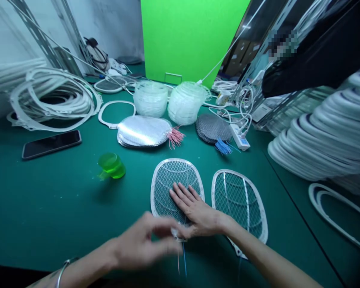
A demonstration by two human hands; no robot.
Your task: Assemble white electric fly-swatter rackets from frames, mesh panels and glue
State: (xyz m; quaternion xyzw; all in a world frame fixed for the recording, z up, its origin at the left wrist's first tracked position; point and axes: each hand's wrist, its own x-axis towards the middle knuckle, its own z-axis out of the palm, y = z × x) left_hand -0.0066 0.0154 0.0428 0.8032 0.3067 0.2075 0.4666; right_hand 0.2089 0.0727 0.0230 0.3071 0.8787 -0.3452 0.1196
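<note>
My right hand (198,212) lies flat, fingers spread, on the wire mesh of a white-rimmed oval net frame (165,170), which looks like an electric swatter head. My left hand (147,242), blurred by motion, is beside the narrow lower end of this frame; its thumb and forefinger are apart, and I see nothing held between them. A pink wire (178,262) and a blue wire (185,260) trail from that end towards me. Under my right forearm lies a second white net frame (236,188) with two pale strips across its mesh, partly covered.
A green cup-like object (115,166) and a phone (52,145) lie left. Behind are stacked silver meshes (144,132) with pink wires, dark meshes (213,128) with blue wires, and translucent ring stacks (186,104). A power strip (240,137) and tall white frame stacks (324,136) stand right.
</note>
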